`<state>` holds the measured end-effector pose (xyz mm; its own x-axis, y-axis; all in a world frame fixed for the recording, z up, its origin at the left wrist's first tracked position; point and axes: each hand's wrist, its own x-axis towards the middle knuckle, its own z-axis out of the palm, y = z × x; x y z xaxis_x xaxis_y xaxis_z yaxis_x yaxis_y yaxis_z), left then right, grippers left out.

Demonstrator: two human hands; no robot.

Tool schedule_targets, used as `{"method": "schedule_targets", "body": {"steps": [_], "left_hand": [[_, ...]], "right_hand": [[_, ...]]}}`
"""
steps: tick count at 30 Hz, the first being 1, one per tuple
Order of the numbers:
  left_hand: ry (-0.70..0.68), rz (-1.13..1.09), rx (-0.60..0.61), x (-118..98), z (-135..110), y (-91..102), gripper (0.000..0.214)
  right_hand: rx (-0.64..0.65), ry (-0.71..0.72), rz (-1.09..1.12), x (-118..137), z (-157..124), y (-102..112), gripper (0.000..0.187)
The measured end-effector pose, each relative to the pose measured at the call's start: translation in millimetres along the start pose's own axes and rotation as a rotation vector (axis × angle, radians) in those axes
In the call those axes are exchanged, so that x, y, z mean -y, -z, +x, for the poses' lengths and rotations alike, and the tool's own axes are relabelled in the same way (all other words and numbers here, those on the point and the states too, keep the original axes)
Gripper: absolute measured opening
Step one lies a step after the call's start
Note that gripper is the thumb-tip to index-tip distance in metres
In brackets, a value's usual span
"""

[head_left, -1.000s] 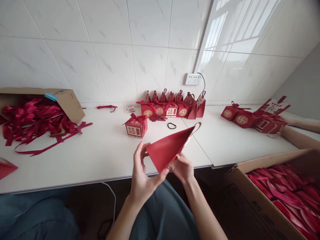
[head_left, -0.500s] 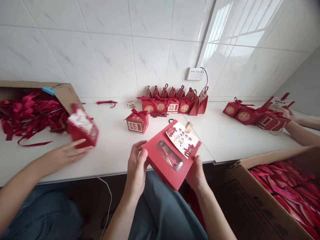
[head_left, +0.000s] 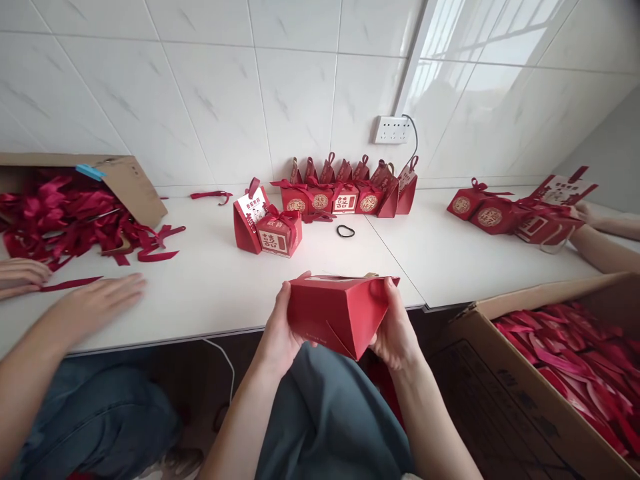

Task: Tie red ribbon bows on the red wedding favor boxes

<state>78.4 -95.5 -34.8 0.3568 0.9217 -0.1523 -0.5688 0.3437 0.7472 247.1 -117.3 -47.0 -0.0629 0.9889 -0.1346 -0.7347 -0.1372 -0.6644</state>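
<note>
Red box: the one point(head_left: 320, 307) in your hands has turned since half a second ago; its windowed, tagged face looked toward you then, and now plain red sides do, that face seen nearly edge-on at the top.
Left grip: yours point(head_left: 280, 333) is clamped on the box's left end.
Right grip: yours point(head_left: 397, 333) is clamped on its right end, so you hold it two-handed, in front of the surface point(head_left: 200, 293)'s near edge.
Tagged box: this one point(head_left: 245, 223) now stands beside the bow-tied box point(head_left: 280, 233); a co-worker's hand was on one like it farther left.
Blurred hand: that co-worker's hand point(head_left: 107, 300) is now bare, near a ribbon strip point(head_left: 73, 283).
Meaning: you likely have the plain sides ready to work, the tag harder to check.
</note>
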Motion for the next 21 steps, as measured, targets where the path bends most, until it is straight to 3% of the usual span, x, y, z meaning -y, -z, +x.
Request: {"method": "schedule_targets", "body": {"steps": [6,11,14,16,18,21], "left_hand": [[0.045,-0.132,-0.073,3,7,-2.3,0.044],[-0.004,-0.068,-0.108,4,6,-4.3,0.04],[-0.248,0.079,-0.14,5,2,-4.1,0.049],[-0.459,0.229,-0.124,7,-2,-4.7,0.066],[-0.627,0.382,-0.05,10,-6,-6.1,0.079],[-0.8,0.581,0.122,14,-12,-8.5,0.091]], "right_hand": [[-0.043,0.038,-0.109,0,-18,-11,0.055],[-0.009,0.133,-0.25,5,-21,-5,0.06],[0.021,0.252,-0.325,10,-14,7,0.065],[-0.015,0.282,-0.362,12,-9,18,0.054],[-0.036,0.259,-0.331,11,-3,29,0.04],[-0.006,0.222,-0.212,8,3,41,0.034]]}}
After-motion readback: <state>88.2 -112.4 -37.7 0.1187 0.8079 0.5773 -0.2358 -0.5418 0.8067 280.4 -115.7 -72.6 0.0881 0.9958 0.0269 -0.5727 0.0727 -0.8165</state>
